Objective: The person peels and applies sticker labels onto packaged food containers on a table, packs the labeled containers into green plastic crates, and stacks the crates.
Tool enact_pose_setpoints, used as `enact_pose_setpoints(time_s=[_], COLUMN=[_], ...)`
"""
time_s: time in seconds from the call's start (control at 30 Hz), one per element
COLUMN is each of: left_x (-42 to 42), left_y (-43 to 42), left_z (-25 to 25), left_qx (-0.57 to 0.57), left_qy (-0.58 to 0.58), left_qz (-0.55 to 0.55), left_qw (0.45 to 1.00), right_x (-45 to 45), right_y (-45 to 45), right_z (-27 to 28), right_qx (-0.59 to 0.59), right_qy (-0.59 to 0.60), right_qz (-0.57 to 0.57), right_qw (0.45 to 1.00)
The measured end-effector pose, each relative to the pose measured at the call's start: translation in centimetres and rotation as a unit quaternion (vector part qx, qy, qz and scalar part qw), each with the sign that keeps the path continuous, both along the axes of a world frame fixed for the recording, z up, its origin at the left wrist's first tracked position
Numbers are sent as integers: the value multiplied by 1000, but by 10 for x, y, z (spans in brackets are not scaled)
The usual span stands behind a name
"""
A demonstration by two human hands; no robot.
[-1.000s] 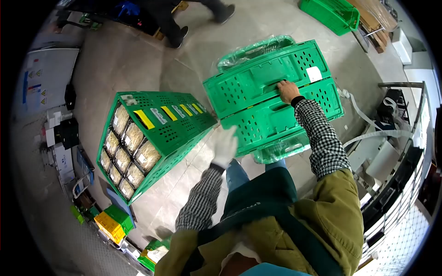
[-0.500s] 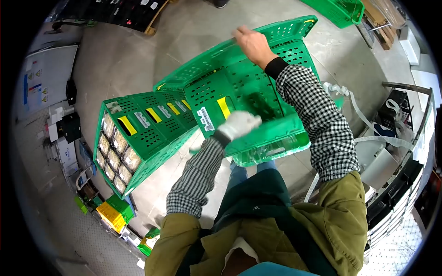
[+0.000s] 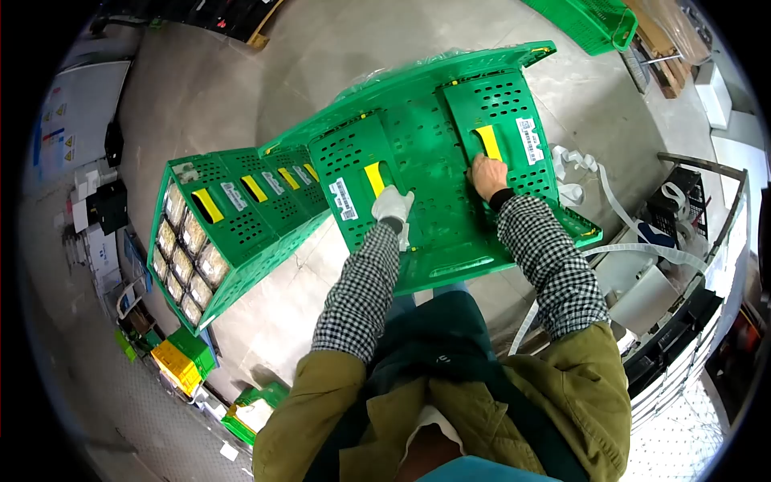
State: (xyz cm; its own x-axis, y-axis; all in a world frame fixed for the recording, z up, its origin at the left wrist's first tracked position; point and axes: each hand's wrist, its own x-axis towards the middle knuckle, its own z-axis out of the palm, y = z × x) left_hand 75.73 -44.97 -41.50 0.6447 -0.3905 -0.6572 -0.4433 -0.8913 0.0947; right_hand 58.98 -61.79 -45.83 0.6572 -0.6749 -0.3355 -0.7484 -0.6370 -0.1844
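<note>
A green folding crate (image 3: 426, 161) is spread before me, its long walls leaning outward and its two perforated end panels lying inward. My left hand (image 3: 392, 205), in a pale glove, is at the handle slot of the left end panel (image 3: 331, 157), beside a yellow strip (image 3: 374, 178). The glove partly hides its fingers. My right hand (image 3: 488, 177), bare, has its fingers curled at the handle slot of the right end panel (image 3: 504, 98), just below another yellow strip (image 3: 487, 142). White barcode labels mark both panels.
Left of the crate stands a stack of green crates (image 3: 261, 217) with clear packs (image 3: 183, 261) showing at its open side. A green basket (image 3: 590, 24) lies upper right. White strapping (image 3: 622, 201) trails by a metal rack (image 3: 699, 289). Yellow and green bins (image 3: 178, 361) sit lower left.
My right hand has come down from the far wall to the right end panel. My left hand has moved to the left panel's slot. The near wall has swung outward, and both panels show inside.
</note>
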Motion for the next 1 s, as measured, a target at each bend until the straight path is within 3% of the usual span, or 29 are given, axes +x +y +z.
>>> enact_pose_setpoints(time_s=[0.1, 0.17, 0.2, 0.27, 0.3, 0.37, 0.47, 0.5, 0.57, 0.63, 0.7, 0.77, 0.8, 0.83, 0.9, 1.0], left_x=[10, 25, 37, 74, 87, 88, 73, 71, 53, 51, 66, 96, 123, 137, 126, 94], left_y=[9, 39, 63, 121, 148, 187, 191, 188, 157, 126, 94, 59, 52, 38, 8, -33], left_z=[38, 86, 107, 150, 168, 157, 160, 162, 184, 169, 114, 59, 3, -18, 15, -41], left_qx=[-23, -44, -60, -83, -87, -186, -292, -324, -346, -419, -409, -328, -287, -230, -110, -302], left_qy=[-13, -47, -58, -80, -89, -135, -264, -287, -276, -147, -136, -149, -199, -192, -225, -307], left_qz=[-31, -16, 26, 112, 156, 152, 105, 84, -81, -155, -124, -20, -36, -12, -71, -283], left_qw=[999, 998, 996, 987, 980, 961, 913, 897, 893, 882, 894, 932, 936, 954, 966, 857], right_x=[-5, -31, -44, -102, -123, -163, -153, -153, -163, -178, -202, -217, -232, -248, -258, -272], right_y=[-11, -36, -50, -97, -124, -139, -116, -102, -62, -8, 53, 127, 165, 207, 281, 377], right_z=[48, 108, 137, 179, 195, 188, 206, 211, 214, 212, 196, 187, 181, 164, 172, 155], right_qx=[7, 93, 37, 11, -22, -37, -128, -103, -94, -135, -119, -81, -16, -53, 16, 77], right_qy=[-16, -44, 13, -43, 76, -127, -233, -286, -350, -350, -349, -331, -243, -277, -207, -156], right_qz=[-7, -5, -41, -11, -118, -13, -103, -179, -263, -312, -334, -347, -393, -347, -382, -485], right_qw=[1000, 995, 998, 999, 990, 991, 959, 936, 894, 873, 867, 874, 886, 895, 901, 857])
